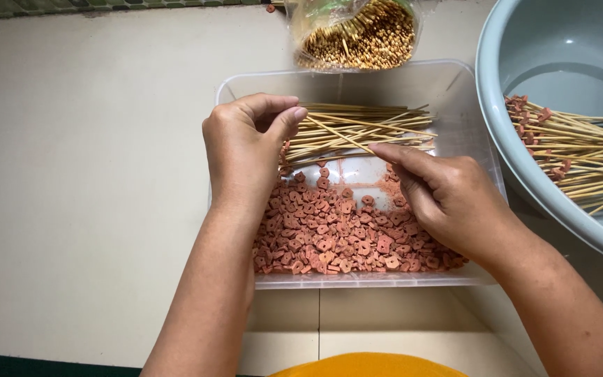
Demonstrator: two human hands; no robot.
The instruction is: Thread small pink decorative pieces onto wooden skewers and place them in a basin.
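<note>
Cream tiled counter [92, 174] carries everything. Big grey-blue basin [525, 91] at the right edge, with a bunch of loaded skewers [581, 157] lying across it, small reddish pieces threaded near their left tips. Clear plastic tub [455, 91] sits centre, just beside the basin. Near half of the tub is covered with small reddish-brown sausage pieces [336, 237], most with a hole in the middle; a bare patch of tub floor shows between them and the sticks. A pile of bare bamboo skewers [364, 129] lies across the far half, pointing left-right. Plastic bag of more skewers [357, 35] sits behind the tub, ends facing me. My left hand [242, 150] is over the left end of the pile, thumb and fingers pinched together on skewer ends. My right hand [448, 199] is over the right side of the tub, fingers closed on 1 single skewer [336, 134] that slants up-left toward my left thumb.
</note>
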